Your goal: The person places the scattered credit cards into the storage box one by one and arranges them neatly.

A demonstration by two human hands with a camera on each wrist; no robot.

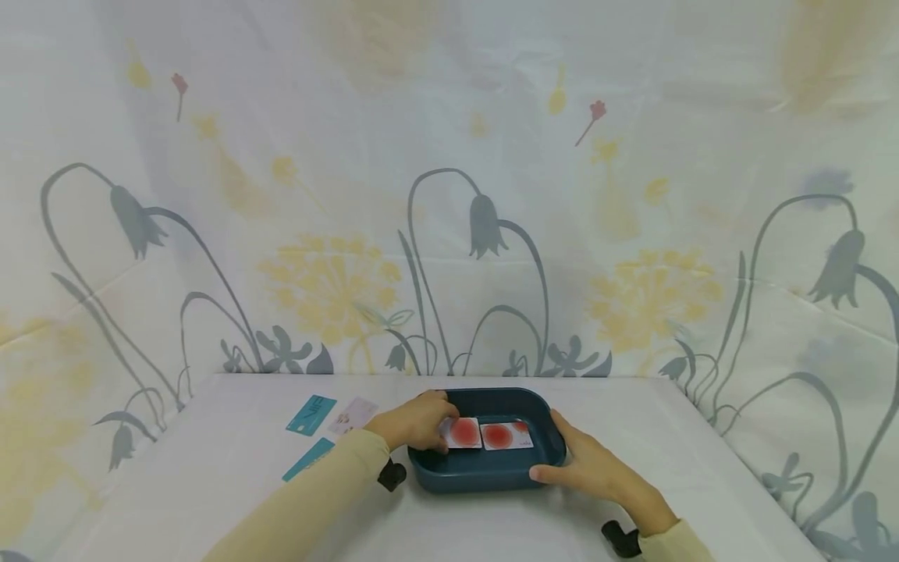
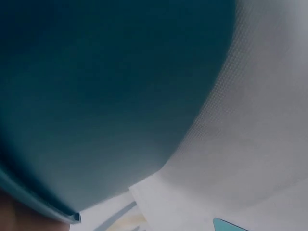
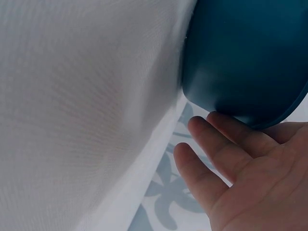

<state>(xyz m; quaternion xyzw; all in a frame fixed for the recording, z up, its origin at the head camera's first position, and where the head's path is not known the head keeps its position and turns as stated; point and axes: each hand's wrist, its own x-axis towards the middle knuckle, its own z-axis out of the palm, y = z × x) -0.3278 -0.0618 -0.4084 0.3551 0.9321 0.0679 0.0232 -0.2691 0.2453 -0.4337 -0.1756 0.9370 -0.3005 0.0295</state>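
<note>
A dark teal oval basin (image 1: 485, 480) stands on the white table. Two white cards with red circles lie side by side inside it, a left card (image 1: 463, 433) and a right card (image 1: 507, 435). My left hand (image 1: 416, 421) reaches over the basin's left rim, thumb and curled fingers gripping the left card's outer end, which they partly cover. At the basin's right end is my right hand (image 1: 586, 462), thumb at the front wall and fingers behind. In the right wrist view its fingers (image 3: 226, 144) are spread and nearly straight, fingertips right at the basin wall (image 3: 245, 57).
Left of the basin lie a teal card (image 1: 311, 414), a pale pink card (image 1: 353, 415) and another teal card (image 1: 307, 458), partly behind the left sleeve (image 1: 316, 492). A flower-printed cloth (image 1: 449, 117) hangs behind the table.
</note>
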